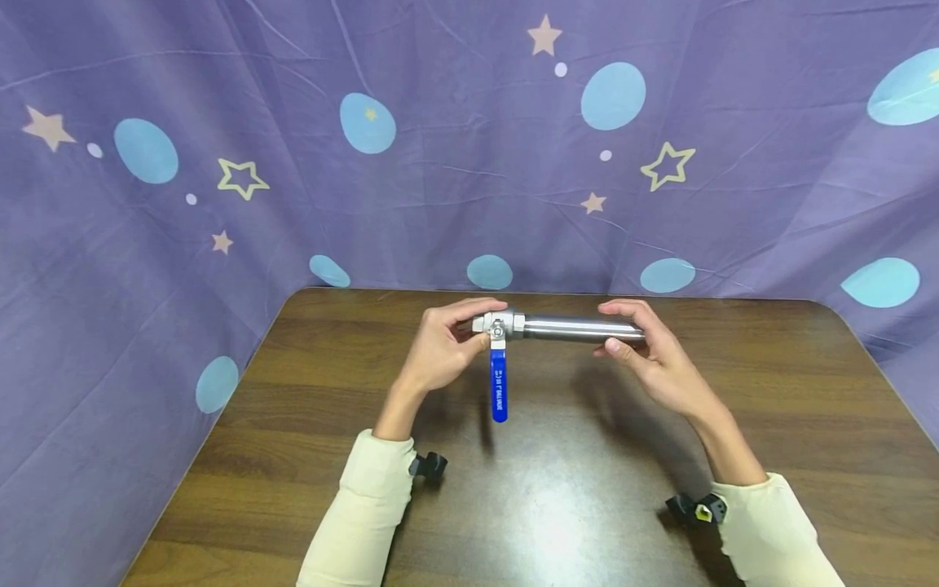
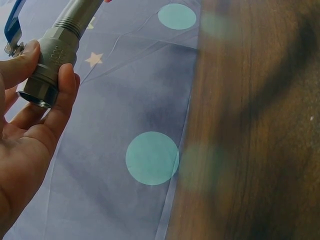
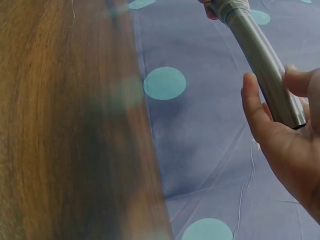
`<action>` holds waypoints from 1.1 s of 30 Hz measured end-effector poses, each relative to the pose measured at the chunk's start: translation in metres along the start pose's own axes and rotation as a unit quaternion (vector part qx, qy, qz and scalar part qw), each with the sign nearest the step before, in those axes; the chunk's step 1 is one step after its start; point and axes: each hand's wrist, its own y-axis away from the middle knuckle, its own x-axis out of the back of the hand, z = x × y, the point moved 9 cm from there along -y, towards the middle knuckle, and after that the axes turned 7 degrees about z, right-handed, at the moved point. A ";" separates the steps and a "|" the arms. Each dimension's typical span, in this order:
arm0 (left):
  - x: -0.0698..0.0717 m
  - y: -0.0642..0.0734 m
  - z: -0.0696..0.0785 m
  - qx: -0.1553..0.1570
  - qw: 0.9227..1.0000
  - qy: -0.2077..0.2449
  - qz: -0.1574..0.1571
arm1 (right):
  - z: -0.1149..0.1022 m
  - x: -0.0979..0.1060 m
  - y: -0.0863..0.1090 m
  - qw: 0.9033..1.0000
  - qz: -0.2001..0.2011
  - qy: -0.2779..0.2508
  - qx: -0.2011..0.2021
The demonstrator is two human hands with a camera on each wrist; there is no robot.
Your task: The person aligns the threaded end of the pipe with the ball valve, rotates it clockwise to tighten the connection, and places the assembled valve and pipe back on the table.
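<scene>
Well, table (image 1: 293, 424) beneath valve (image 1: 498, 333), curtain (image 1: 469, 187) beyond.

In the head view, you hold a silvery metal ball valve (image 1: 506, 319) end to end with a polished, cylindrical steel pipe (image 1: 572, 328), nearly level, just right of centre. The valve's flat blue lever (image 1: 499, 386), marked in white lettering, points toward the bottom edge, square to the pipe. In the left wrist view, upper left, you see threads (image 2: 67, 25) exposed where the two meet.
</scene>
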 end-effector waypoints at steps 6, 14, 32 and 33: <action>0.001 0.000 -0.001 0.006 1.000 -0.008 0.000 | -0.003 -0.004 0.002 1.000 -0.020 0.000 0.000; 0.003 0.000 -0.002 0.012 1.000 -0.011 0.002 | -0.004 -0.004 0.002 0.999 -0.020 0.022 -0.018; 0.006 0.000 0.000 0.006 1.000 -0.012 0.000 | 0.000 -0.001 -0.001 0.999 0.002 0.030 -0.019; 0.006 0.000 0.000 0.007 1.000 -0.013 0.000 | -0.001 -0.001 -0.001 0.999 0.002 0.032 -0.016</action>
